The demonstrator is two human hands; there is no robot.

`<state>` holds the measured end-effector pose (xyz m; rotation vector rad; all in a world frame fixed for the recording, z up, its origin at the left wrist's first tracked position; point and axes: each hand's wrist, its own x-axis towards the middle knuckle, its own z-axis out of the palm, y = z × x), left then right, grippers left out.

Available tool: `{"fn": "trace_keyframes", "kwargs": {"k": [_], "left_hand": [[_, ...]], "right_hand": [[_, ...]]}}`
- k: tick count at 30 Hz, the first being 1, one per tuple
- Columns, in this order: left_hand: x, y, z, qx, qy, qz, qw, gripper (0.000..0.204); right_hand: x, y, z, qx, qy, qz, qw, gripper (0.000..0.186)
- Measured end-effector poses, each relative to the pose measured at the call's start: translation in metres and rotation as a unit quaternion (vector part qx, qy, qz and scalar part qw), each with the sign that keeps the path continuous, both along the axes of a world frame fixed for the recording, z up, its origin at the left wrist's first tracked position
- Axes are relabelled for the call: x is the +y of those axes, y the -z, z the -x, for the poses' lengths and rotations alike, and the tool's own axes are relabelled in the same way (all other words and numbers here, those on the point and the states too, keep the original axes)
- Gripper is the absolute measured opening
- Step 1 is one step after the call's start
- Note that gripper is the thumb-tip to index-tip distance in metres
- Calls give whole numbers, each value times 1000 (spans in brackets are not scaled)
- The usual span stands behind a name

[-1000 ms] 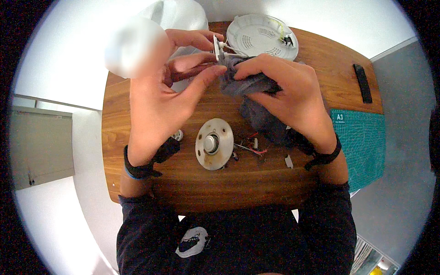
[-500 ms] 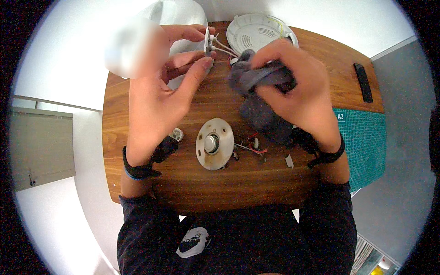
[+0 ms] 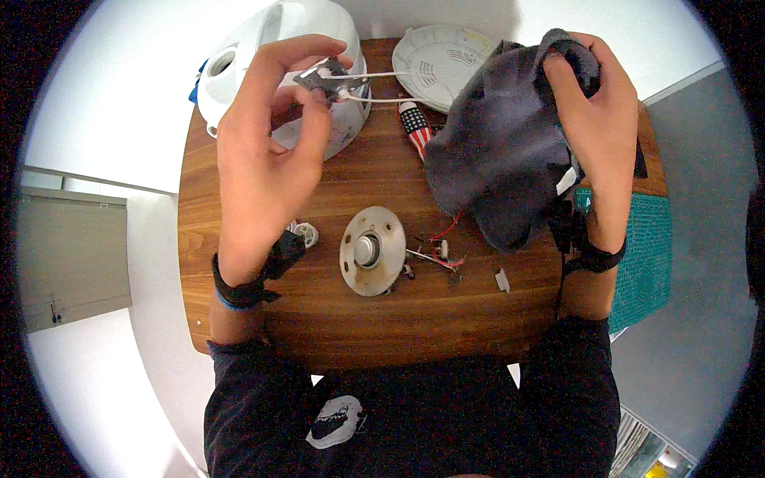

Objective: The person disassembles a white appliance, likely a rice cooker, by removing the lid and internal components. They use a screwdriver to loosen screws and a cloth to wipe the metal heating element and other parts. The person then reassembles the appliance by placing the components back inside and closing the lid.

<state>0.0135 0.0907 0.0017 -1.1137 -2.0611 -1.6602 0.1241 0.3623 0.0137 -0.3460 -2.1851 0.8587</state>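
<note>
My left hand (image 3: 267, 159) pinches a small shiny metal plate (image 3: 330, 78) between thumb and fingers, above the far left of the table. Two white wires (image 3: 378, 100) run from that plate toward the right; their far ends pass out of sight near the cloth. In my right hand (image 3: 602, 119) is a dark grey cloth (image 3: 506, 139), bunched at the top and hanging down over the table. Beneath both hands lies a round metal disc (image 3: 375, 269) with a raised silver centre. Beside it are small parts with red wires (image 3: 441, 249).
A white plastic appliance body (image 3: 279, 24) stands at the back left, with a round white vented cover (image 3: 426, 60) to its right. A stars-and-stripes patterned object (image 3: 415, 129) lies near the cloth. A green cutting mat (image 3: 641, 263), a white scrap (image 3: 501, 280) and a small white wheel-like part (image 3: 306, 233) also lie there.
The right hand has moved right with the cloth, which now hangs spread out. My left hand has drawn the metal plate left and tilted it; the patterned object has come into view.
</note>
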Motion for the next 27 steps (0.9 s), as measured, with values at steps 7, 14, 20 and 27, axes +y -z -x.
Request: {"fn": "trace_keyframes", "kwargs": {"k": [7, 14, 20, 27], "left_hand": [[-11, -5, 2, 24, -50, 135, 989, 14], [-9, 4, 12, 10, -78, 118, 990, 10], [-8, 0, 16, -3, -99, 160, 982, 13], [-6, 1, 10, -56, -55, 62, 995, 14]], "right_hand": [[7, -4, -2, -42, 4, 3, 999, 31], [23, -9, -4, -32, 99, -102, 989, 38], [49, -24, -21, -55, 184, -150, 970, 40], [32, -3, -7, -112, 58, -119, 985, 43]]}}
